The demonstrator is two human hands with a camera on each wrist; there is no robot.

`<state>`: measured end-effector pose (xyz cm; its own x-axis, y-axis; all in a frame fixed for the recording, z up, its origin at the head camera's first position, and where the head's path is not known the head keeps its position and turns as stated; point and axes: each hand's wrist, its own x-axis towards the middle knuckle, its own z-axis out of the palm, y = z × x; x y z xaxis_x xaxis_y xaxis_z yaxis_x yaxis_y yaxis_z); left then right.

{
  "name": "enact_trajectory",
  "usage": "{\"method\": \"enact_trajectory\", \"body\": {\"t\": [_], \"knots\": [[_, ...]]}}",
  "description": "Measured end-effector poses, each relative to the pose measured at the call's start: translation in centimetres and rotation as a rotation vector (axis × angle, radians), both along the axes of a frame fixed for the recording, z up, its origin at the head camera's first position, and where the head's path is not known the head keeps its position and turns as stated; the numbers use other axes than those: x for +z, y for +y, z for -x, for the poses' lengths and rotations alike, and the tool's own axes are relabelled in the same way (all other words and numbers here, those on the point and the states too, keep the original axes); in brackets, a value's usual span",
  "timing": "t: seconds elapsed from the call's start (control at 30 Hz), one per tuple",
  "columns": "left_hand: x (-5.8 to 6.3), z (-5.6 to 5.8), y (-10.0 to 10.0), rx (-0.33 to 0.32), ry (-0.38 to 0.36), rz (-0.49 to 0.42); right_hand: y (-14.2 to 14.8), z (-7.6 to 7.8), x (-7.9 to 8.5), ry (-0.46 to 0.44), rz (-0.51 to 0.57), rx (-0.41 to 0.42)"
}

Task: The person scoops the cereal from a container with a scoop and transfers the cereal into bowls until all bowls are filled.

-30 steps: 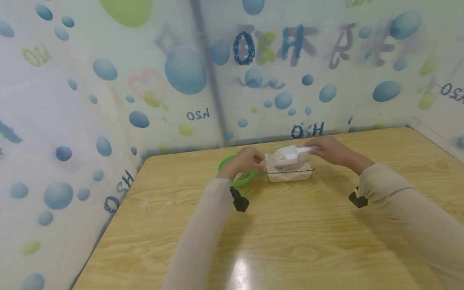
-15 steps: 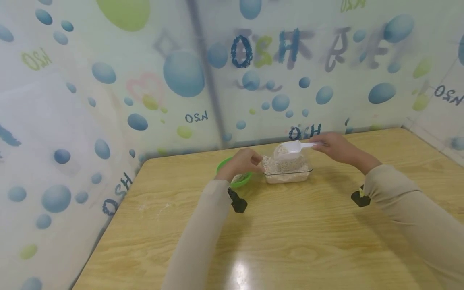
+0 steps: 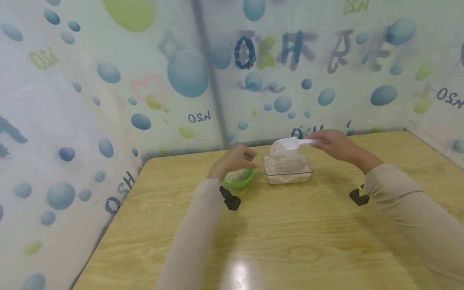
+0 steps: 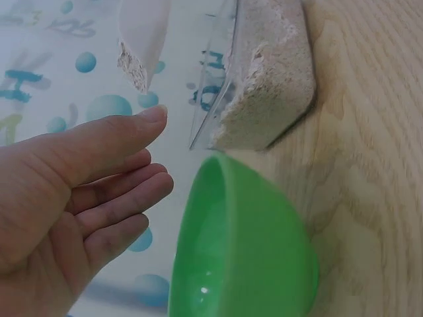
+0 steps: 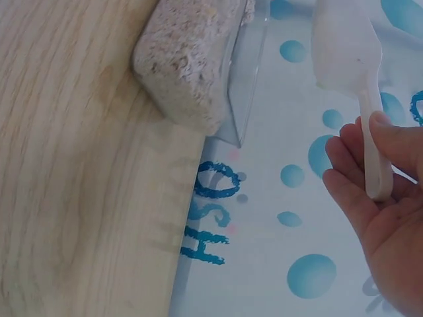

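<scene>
A white scoop (image 3: 290, 144) bearing pale flakes, which look like oats, is raised above a clear rectangular container (image 3: 288, 178). My right hand (image 3: 337, 148) grips its handle, thumb on one side and fingers curled behind, as the right wrist view shows. More of the flakes (image 3: 286, 164) fill much of the container. To the container's left stands a green bowl (image 3: 238, 185) with similar flakes inside. Over this bowl hovers my left hand (image 3: 232, 161), holding nothing, its fingers loosely bent and apart from the rim in the left wrist view.
Everything stands on a wooden table (image 3: 275, 225) close to its back edge. A patterned wall covering (image 3: 308, 100) rises right behind. Dark wrist mounts (image 3: 229, 198) hang below both cuffs. Faint white marks (image 3: 163, 209) lie on the table's left part.
The scoop has risen out of the flakes in the container and shifted slightly left, with flakes in it. My left hand has moved left, away from the container's edge, uncovering more of the bowl.
</scene>
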<state>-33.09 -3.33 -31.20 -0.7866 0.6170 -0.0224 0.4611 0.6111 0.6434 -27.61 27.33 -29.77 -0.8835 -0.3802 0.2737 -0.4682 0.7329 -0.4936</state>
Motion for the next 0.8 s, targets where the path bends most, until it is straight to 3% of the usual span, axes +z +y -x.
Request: {"method": "enact_trajectory", "body": {"t": [0.17, 0.47, 0.8], "knots": [[0.5, 0.1, -1.5, 0.013, -0.021, -0.023, -0.9, -0.1, 0.6, -0.024, 0.029, 0.021], [1.1, 0.1, -4.6, 0.043, 0.005, -0.004, -2.4, 0.1, 0.6, -0.021, 0.075, 0.039], [0.7, -0.3, -7.9, 0.092, -0.010, -0.003, -4.3, 1.0, -0.4, -0.011, 0.117, 0.095]]}}
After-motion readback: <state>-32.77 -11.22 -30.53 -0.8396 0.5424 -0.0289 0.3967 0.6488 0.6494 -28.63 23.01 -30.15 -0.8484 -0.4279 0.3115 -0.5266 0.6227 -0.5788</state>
